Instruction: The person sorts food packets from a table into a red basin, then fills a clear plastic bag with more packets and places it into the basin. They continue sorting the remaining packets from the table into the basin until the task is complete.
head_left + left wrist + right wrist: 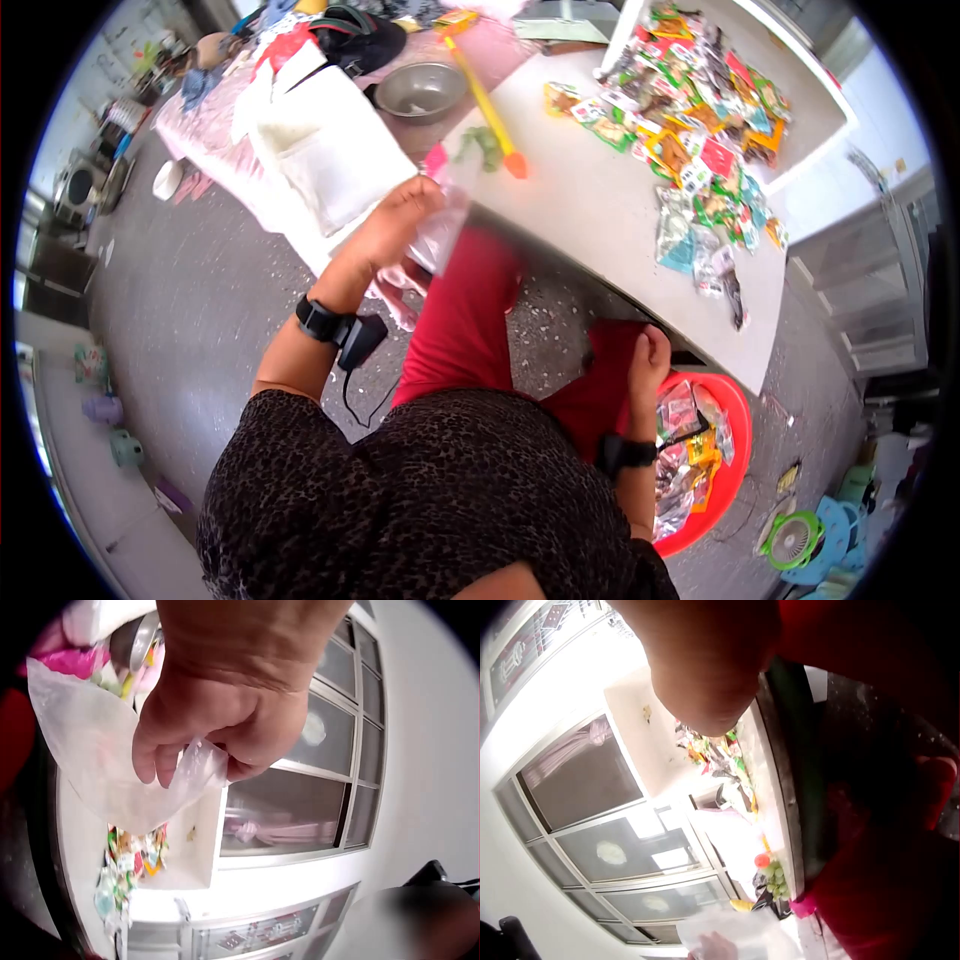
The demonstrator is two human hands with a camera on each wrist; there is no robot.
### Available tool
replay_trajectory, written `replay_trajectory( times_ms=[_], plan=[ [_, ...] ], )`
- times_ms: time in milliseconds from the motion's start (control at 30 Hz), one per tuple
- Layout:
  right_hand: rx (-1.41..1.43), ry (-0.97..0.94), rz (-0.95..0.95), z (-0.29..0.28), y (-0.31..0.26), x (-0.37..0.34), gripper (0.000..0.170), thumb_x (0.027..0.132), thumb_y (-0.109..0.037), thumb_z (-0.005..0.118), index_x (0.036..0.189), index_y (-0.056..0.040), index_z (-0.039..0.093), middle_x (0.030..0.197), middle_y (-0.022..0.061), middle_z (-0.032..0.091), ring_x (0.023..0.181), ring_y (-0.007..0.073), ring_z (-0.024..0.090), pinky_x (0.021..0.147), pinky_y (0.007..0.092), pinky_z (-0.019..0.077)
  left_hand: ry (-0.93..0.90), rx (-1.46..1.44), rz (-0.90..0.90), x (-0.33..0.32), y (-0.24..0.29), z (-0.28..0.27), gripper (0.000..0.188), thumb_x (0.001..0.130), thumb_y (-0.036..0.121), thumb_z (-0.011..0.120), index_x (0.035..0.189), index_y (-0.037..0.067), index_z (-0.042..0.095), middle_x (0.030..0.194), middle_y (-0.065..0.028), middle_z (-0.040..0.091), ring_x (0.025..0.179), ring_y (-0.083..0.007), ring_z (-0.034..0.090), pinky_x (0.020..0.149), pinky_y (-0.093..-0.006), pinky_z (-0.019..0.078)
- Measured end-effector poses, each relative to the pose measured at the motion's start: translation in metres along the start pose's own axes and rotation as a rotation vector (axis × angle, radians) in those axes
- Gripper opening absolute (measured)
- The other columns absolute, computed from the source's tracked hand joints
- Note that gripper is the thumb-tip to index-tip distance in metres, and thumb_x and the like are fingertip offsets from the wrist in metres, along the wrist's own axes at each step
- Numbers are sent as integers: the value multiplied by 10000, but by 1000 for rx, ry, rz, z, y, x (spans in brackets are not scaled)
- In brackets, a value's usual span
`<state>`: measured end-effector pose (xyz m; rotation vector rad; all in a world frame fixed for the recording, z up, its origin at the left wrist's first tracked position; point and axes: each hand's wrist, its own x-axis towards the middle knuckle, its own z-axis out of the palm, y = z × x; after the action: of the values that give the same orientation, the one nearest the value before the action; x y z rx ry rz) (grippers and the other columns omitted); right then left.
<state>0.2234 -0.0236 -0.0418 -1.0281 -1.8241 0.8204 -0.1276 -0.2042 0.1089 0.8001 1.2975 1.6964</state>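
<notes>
My left hand [400, 222] pinches the edge of a translucent plastic bag [94, 750] between thumb and fingers, and the bag hangs down beside the table's left corner. In the left wrist view the bag spreads out thin in front of the table. My right hand [650, 362] hangs loosely curled with nothing in it, by my right thigh and the near table edge, just above a red basin [738, 450]. Small snack packets [690, 150] lie heaped on the white table [580, 185], spilling from an open-fronted white bin [825, 120]. More packets [705, 470] fill the basin.
A white foam box [340, 150] and a metal bowl [422, 90] sit on a pink-covered surface at left. Across the table's left end lies a yellow stick [480, 95] with an orange tip, beside green grapes [776, 881]. A small green fan [793, 540] stands at lower right.
</notes>
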Motion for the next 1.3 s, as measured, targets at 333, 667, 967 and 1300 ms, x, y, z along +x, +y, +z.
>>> replay_trajectory(
  times_ms=[333, 667, 967, 1300],
  plan=[
    [1377, -566, 689, 27, -90, 12, 532, 751, -305, 568, 1156, -24, 366, 1018, 87, 522, 918, 213, 517, 788, 344, 418, -560, -759, -333, 4, -29, 144, 111, 803, 121, 465, 885, 48, 453, 1090, -201, 459, 1045, -406, 412, 849, -545, 328],
    [1211, -279, 675, 0, -59, 32, 44, 800, -111, 497, 805, -69, 508, 701, 10, 542, 610, 113, 520, 539, 237, 424, -135, -328, -360, 57, -60, 94, 77, 785, 96, 466, 810, 24, 462, 892, -138, 539, 865, -245, 526, 782, -403, 428],
    [892, -144, 635, 30, -50, 61, 71, 778, -104, 503, 710, -90, 488, 595, -8, 503, 484, 64, 461, 379, 177, 333, 104, 930, 701, 91, -105, 111, 200, 732, 143, 520, 867, -3, 505, 809, -168, 512, 818, -316, 487, 731, -366, 397],
    [912, -228, 666, 56, -39, 71, 56, 774, -81, 476, 782, -31, 500, 726, 73, 553, 639, 145, 544, 514, 236, 446, -373, 761, 289, 85, -148, 175, 207, 681, 170, 599, 755, 14, 486, 628, -98, 497, 589, -210, 493, 542, -317, 396]
  ],
)
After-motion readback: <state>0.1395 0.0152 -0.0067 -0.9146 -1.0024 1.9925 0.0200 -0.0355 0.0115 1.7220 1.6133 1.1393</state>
